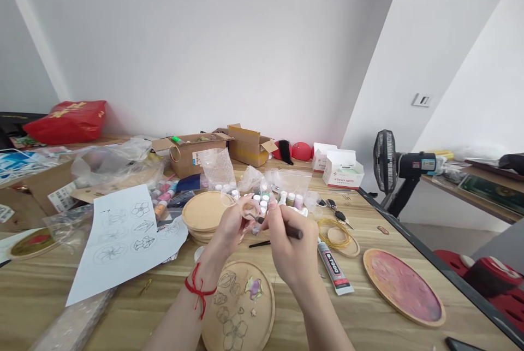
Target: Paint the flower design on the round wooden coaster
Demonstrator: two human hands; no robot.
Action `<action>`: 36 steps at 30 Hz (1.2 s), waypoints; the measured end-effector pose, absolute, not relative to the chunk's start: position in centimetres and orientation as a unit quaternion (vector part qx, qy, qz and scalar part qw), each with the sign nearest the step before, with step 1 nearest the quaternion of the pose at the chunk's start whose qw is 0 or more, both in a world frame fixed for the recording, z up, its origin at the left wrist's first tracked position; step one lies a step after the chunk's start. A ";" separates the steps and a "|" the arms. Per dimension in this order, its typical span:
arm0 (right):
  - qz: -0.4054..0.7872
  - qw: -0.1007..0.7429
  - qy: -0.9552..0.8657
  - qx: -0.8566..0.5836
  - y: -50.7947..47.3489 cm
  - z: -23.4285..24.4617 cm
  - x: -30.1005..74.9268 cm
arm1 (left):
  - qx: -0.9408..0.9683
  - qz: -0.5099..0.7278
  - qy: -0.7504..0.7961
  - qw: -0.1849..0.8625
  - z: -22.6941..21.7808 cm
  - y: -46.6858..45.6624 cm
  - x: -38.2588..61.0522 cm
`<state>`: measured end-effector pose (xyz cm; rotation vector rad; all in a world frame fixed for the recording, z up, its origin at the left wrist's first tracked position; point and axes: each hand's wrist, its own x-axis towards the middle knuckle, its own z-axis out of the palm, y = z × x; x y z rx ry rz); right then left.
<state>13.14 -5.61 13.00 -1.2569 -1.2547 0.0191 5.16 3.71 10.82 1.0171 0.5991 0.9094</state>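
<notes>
Currently, from my remote seat, I have the left hand closed around a small cup, its mouth tipped toward the head camera. The right hand grips a dark-handled tool the way one holds a pen, and I see its thin tip at the mouth of the cup; I can't tell whether it touches the inside. The cup is held up above the table, beyond a round wooden board that carries pencilled flowers and a purple and yellow shape. A red string circles the left wrist. On my left I find a stack of wooden plates and a sheet of flower sketches. To the right of the right hand lie a glue tube and a coil of gold wire, with a pinkish round plate farther right. Small bottles stand just behind the hands.
</notes>
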 end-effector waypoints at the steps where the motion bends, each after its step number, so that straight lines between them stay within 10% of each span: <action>1: 0.012 0.635 -0.543 -0.550 -5.6 13.0 13.3 | 0.467 0.412 0.268 0.736 10.8 3.7 5.1; 36: 0.086 0.627 -0.518 -0.576 -5.8 13.4 15.4 | 0.519 0.375 0.269 0.719 10.6 3.4 5.3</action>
